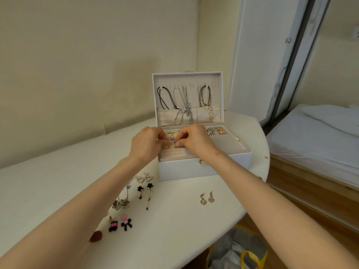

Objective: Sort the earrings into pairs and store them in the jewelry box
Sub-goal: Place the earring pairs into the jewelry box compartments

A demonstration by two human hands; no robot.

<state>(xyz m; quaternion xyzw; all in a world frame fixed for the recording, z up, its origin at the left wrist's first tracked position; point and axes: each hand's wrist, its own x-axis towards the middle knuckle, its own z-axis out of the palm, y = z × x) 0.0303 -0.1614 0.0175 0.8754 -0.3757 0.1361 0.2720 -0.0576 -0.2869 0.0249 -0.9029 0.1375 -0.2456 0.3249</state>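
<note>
The white table (58, 181) carries the open jewelry box (204, 169) toward its far right end, front wall facing the near edge. Its lid (187, 73) stands upright behind, hung with necklaces (186, 105). Both arms reach in from the near edge and meet over the left half of the tray. The left hand (145, 144) and right hand (196, 140) have their fingers curled, tips almost touching, and together they pinch a small pale earring (172, 141). Whether each hand holds its own piece is too small to tell. The pinch sits directly above the left compartments, just behind the ribbed ring slots (172, 152) along the tray's front edge, with a gold piece (167, 146) already lying in the tray beneath. The placing move is therefore probably a short drop straight down, with no sideways carry. Sorted pairs wait on the table. The pearl hearts (143, 179), black flower drops (144, 188) and pink-and-black bows (120, 224) lie off the box's front-left corner beside the left forearm, so the left hand is nearer to them. The long drops lie with their length running from the near edge toward the box. The round gold pair (206, 198) lies before the front wall, nearer the right hand.
</note>
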